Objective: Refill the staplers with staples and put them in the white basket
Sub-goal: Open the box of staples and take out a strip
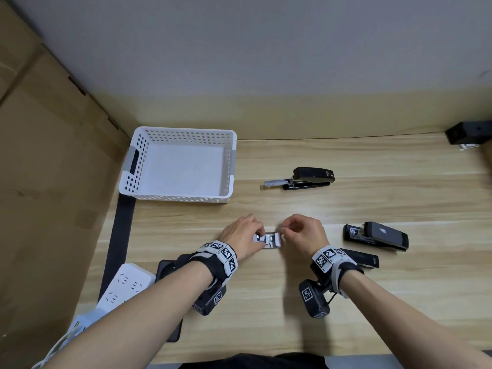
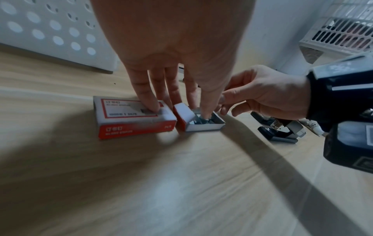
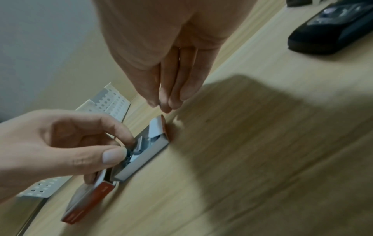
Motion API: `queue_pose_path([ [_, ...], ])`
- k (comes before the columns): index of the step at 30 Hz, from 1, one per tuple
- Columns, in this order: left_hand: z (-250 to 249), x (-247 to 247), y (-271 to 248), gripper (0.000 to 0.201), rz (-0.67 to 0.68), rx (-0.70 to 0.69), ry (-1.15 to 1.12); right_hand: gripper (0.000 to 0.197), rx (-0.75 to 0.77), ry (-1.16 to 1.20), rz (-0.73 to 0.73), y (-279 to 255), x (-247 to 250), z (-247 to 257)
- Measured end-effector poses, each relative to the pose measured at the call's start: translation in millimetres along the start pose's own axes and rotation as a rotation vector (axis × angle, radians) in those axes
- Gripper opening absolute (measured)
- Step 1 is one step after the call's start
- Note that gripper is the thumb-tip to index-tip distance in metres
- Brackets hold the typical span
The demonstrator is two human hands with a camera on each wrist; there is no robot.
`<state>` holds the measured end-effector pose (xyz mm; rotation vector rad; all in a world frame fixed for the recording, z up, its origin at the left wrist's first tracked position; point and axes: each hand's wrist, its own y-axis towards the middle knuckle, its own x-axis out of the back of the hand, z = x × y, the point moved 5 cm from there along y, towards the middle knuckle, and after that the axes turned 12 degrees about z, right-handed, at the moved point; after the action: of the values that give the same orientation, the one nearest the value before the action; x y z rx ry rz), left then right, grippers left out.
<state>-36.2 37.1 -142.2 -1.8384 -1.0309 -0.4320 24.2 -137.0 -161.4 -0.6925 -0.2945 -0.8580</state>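
A light wooden tabletop (image 1: 346, 302) with long pale grain bands runs up to a plain grey-white wall (image 1: 266, 49), and a large brown cardboard sheet (image 1: 48, 182) stands along its left side. At the far left of the table sits the white perforated plastic basket (image 1: 229, 166), with nothing in it. Near the middle, close to the person, lies a small red-and-white cardboard staple box (image 2: 129, 121) with its grey inner tray (image 2: 203, 127) slid out to the right. The left hand (image 1: 243, 235) rests fingertips on the box sleeve while its thumb and forefinger pinch at the silvery staple strips (image 3: 139, 145) in the tray. The right hand (image 1: 306, 231) hovers just beyond the tray's end, fingers drawn together at the tips; whether they pinch anything cannot be told. Three black staplers lie on the table: one with its metal magazine slid out (image 1: 303, 178) beyond the hands, one opened at the hinge (image 1: 378, 235) to the right, and a third closed black one (image 1: 364, 258) partly behind the right wrist. A white power strip (image 1: 125, 286) sits at the near left edge, and a small black device (image 1: 466, 133) at the far right corner.
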Motion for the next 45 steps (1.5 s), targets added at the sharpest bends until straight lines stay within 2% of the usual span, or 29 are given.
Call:
queue_pose_path([
  [8,-1.6,4.3,7.6,0.020,0.007,-0.002,0.028,0.020,0.009,-0.022,-0.022,10.7,9.4,-4.7],
  [12,-6.0,5.5,11.3,0.022,0.004,0.002,0.152,0.001,-0.008,-0.071,-0.002,15.8,6.7,-11.4],
  [17,-16.7,6.9,14.2,0.016,0.007,-0.028,0.250,0.012,0.008,-0.125,-0.026,11.4,9.3,-10.4],
  [22,-14.3,6.6,15.4,0.000,0.026,0.012,0.140,0.009,0.081,-0.101,-0.009,-2.5,5.5,-0.8],
  [26,-8.5,9.6,11.3,0.007,-0.011,0.061,0.000,0.004,0.121,-0.199,0.122,-9.9,-13.3,6.4],
  [28,-2.5,14.5,9.6,0.011,-0.038,0.104,-0.079,0.013,0.134,-0.309,0.157,-11.6,-22.3,7.5],
  [30,5.2,20.3,9.3,0.015,-0.081,0.143,-0.159,0.024,0.141,-0.363,0.155,-11.6,-27.4,7.6],
  [32,10.5,25.9,9.8,0.016,-0.115,0.160,-0.234,0.025,0.142,-0.376,0.137,-10.7,-30.2,8.7],
  [37,15.3,35.3,14.3,0.013,-0.163,0.188,-0.497,0.014,0.142,-0.364,0.122,-6.8,-32.1,12.3],
  [40,11.1,41.0,22.3,0.019,-0.198,0.147,-0.637,0.012,0.155,-0.300,0.113,-7.1,-29.9,9.6],
  [45,0.9,56.9,38.3,0.006,-0.202,0.126,-0.705,0.008,0.124,-0.214,0.076,-7.3,-18.3,4.5],
])
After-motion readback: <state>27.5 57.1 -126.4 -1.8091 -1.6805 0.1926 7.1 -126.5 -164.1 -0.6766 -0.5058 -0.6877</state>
